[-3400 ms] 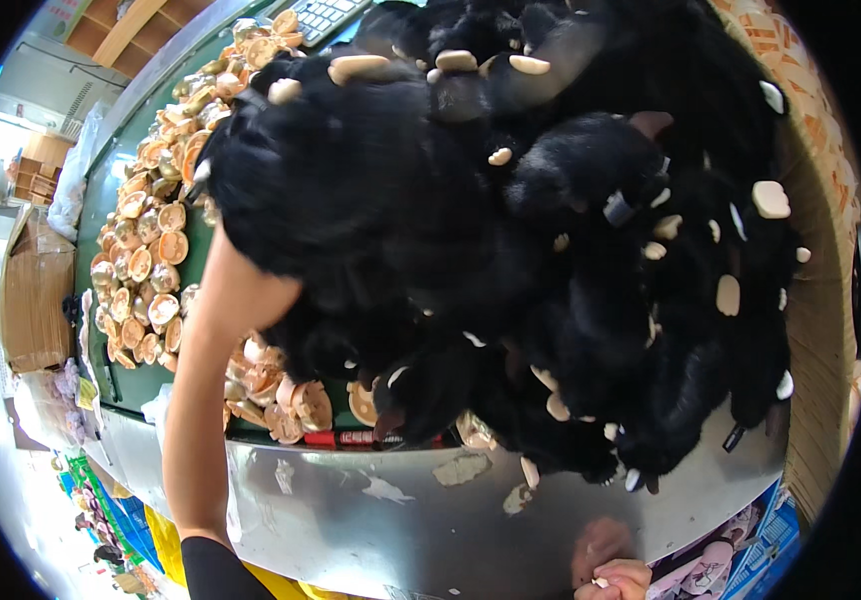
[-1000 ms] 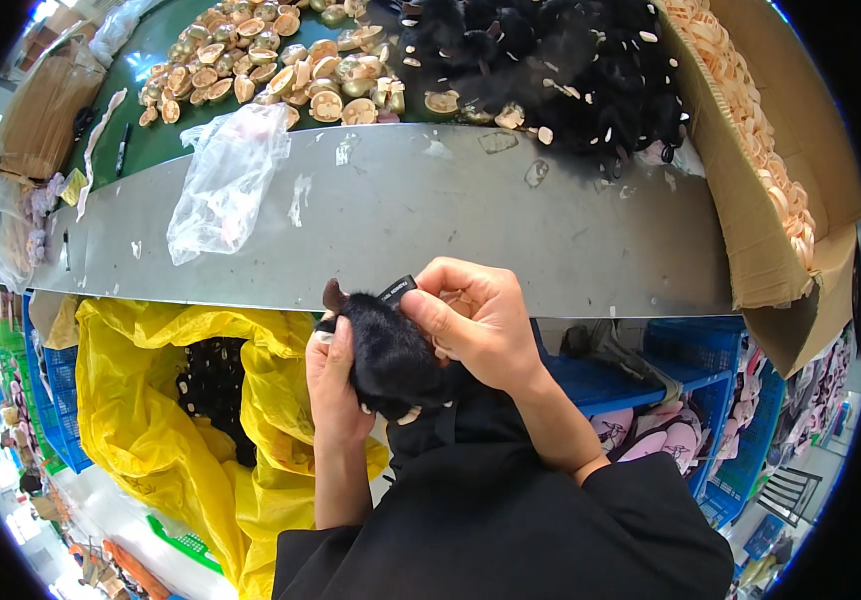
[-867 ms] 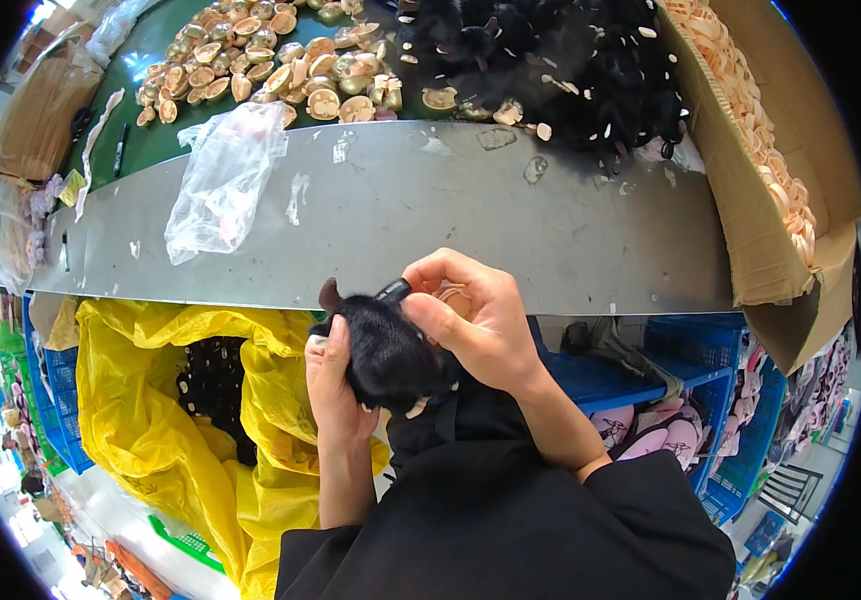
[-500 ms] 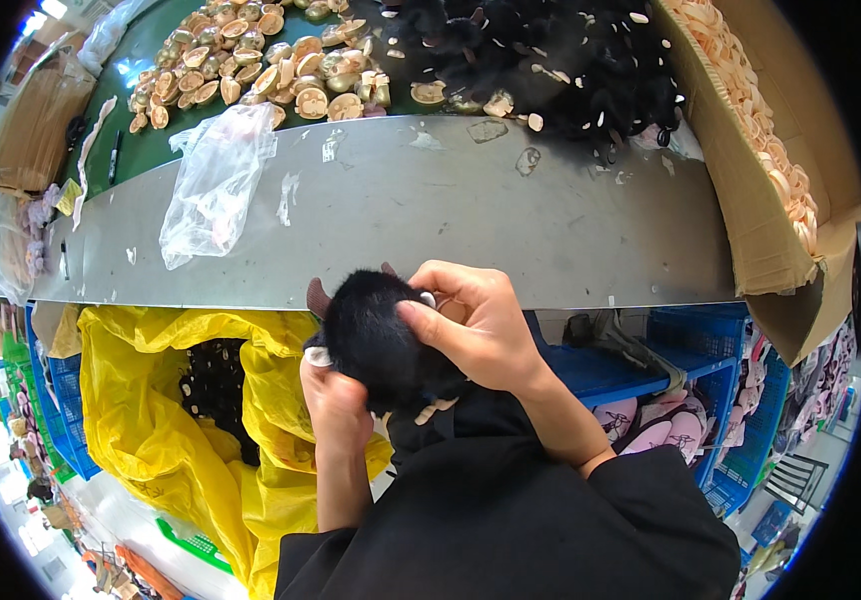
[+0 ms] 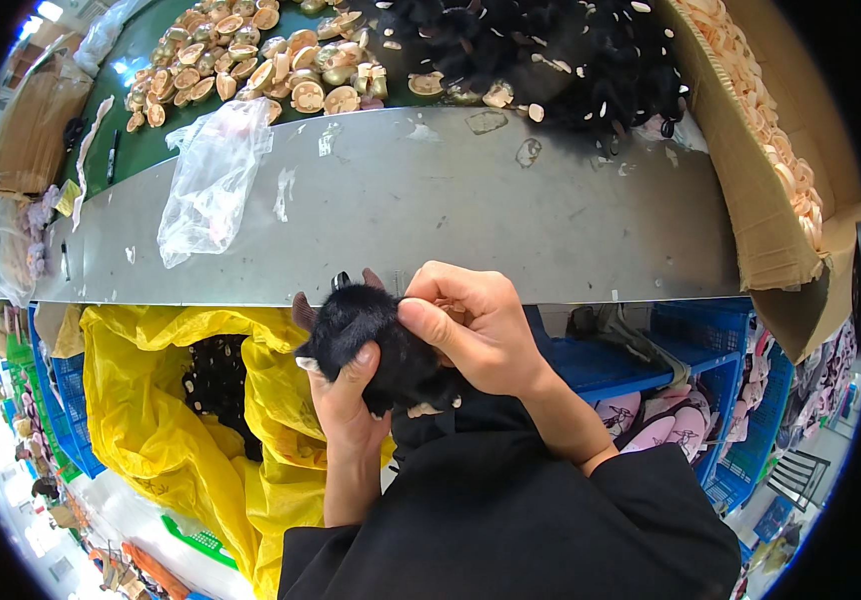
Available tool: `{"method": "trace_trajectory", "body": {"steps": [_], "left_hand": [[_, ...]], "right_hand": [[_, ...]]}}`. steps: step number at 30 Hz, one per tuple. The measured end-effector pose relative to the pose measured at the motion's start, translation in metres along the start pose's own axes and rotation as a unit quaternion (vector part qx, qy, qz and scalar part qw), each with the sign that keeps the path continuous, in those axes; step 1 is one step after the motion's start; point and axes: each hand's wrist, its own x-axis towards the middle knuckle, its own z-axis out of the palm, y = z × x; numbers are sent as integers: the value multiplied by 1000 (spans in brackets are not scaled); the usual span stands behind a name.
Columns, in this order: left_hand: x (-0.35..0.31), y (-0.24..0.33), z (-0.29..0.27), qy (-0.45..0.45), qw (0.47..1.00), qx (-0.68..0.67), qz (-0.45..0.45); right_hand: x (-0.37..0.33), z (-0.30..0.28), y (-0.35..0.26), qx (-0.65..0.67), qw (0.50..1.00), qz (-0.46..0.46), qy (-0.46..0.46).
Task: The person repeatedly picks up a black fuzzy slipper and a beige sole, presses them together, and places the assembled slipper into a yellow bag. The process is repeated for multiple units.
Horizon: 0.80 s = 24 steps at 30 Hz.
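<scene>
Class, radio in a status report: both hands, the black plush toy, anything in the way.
Left hand gripping black plush toy. Right hand at its right side, grip unclear. Clear plastic bag on metal table beyond, apart from both hands.

two hands [image 5: 491, 335], one held plush toy [image 5: 381, 335]

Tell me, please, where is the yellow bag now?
In the head view, the yellow bag sits open at lower left, by the near edge of the metal table, left of the left hand.
</scene>
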Motion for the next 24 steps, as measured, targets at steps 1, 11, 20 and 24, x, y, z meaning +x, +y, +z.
{"method": "trace_trajectory", "body": {"steps": [1, 11, 20, 24], "left_hand": [[-1, 1, 0, -6, 1000, -3, -11], [5, 0, 17, -74, 997, -14, -24], [60, 11, -1, -79, 961, 220, -146], [90, 12, 12, -104, 942, 259, -187]], "right_hand": [[-1, 1, 0, -22, 1000, -19, 11], [18, 2, 9, -170, 968, -135, 129], [78, -14, 32, -286, 924, -188, 169], [91, -23, 43, -309, 923, -175, 150]]}}
